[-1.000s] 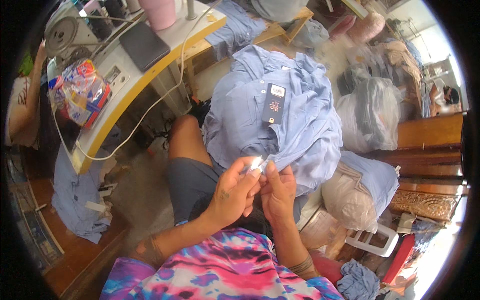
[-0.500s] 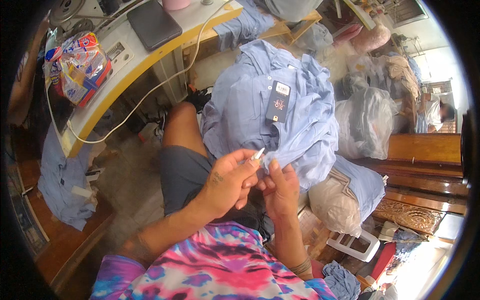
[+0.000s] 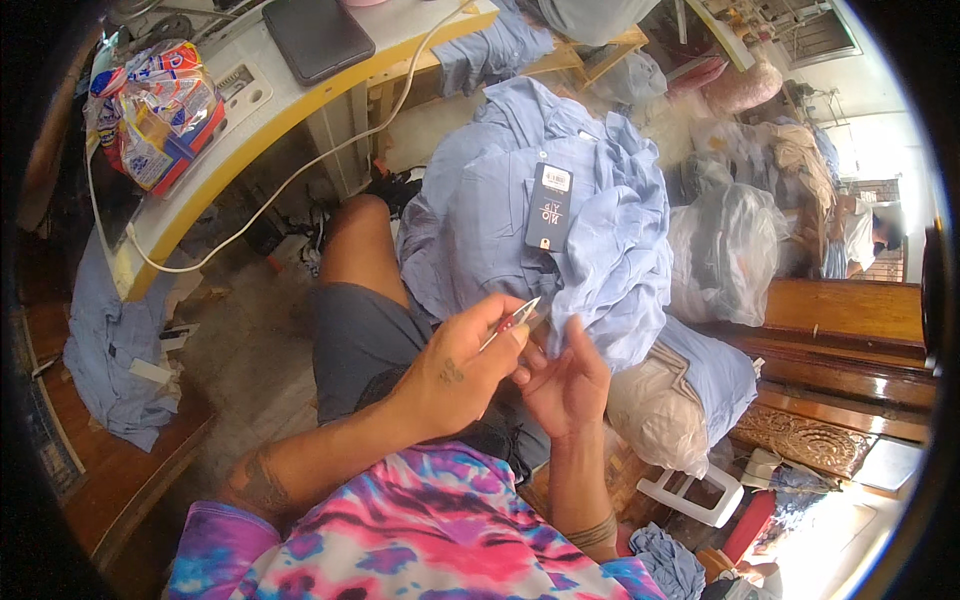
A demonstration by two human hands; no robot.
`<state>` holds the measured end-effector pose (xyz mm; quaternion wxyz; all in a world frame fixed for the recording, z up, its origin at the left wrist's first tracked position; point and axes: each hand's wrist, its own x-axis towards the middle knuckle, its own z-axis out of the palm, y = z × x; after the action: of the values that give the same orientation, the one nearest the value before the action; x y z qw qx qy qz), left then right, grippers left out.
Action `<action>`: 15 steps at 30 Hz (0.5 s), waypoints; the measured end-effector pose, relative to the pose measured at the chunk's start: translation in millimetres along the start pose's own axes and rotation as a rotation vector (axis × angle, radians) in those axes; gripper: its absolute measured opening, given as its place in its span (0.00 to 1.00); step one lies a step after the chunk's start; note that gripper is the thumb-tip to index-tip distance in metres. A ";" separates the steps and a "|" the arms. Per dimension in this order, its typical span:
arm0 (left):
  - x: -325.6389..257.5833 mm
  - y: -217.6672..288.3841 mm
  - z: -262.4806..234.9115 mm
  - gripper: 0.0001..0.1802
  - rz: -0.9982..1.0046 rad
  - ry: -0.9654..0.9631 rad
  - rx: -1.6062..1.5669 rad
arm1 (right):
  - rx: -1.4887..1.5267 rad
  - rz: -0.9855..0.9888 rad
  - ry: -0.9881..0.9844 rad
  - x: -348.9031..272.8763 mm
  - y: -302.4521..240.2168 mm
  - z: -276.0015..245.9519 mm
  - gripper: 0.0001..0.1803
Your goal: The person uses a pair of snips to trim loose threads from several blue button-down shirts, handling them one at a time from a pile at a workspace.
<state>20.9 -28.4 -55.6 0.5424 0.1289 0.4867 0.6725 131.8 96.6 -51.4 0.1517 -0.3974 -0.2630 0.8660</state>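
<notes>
A light blue buttoned shirt (image 3: pixel 480 215) lies bunched in front of me, with a dark hang tag (image 3: pixel 548 208) on its chest. At the shirt's near edge, my left hand (image 3: pixel 455 360) is closed around small thread snips (image 3: pixel 518 318), silver and pointed with a red part. Close beside it, my right hand (image 3: pixel 565 385) is turned palm up with its thumb apart from the fingers. No cloth shows in its grasp, and its fingertips are near the left hand. Part of the snips is hidden inside my left hand.
A white table with a yellow edge (image 3: pixel 330 95) curves along the left, holding a dark flat case (image 3: pixel 318 40) and a colourful plastic packet (image 3: pixel 155 120). A white cable (image 3: pixel 300 180) hangs off it. Plastic-wrapped bundles (image 3: pixel 725 250) and a white stool (image 3: pixel 700 495) stand on the right.
My right hand has let go of the shirt's edge and turned its palm up, thumb spread. The snips now show more of their blades and red part in my left hand.
</notes>
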 end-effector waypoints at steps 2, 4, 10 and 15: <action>-4.0 -7.7 0.6 0.16 0.036 -0.007 0.053 | 0.049 -0.008 -0.073 11.2 1.5 -14.1 0.09; -4.3 -12.6 -5.2 0.16 0.084 0.029 0.075 | -0.012 -0.019 -0.032 14.1 -7.0 -13.4 0.08; 50.1 -20.8 -20.1 0.25 0.618 0.301 0.637 | -0.302 -0.161 0.070 -18.2 -62.1 -1.6 0.12; 113.9 -13.6 -21.3 0.34 0.659 0.023 0.959 | -0.694 -0.307 0.130 -30.9 -114.1 15.9 0.22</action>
<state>-28.9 57.2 -117.2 0.1800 0.4977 0.6770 0.5114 145.4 169.8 41.8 0.1524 -0.4353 -0.5866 0.6657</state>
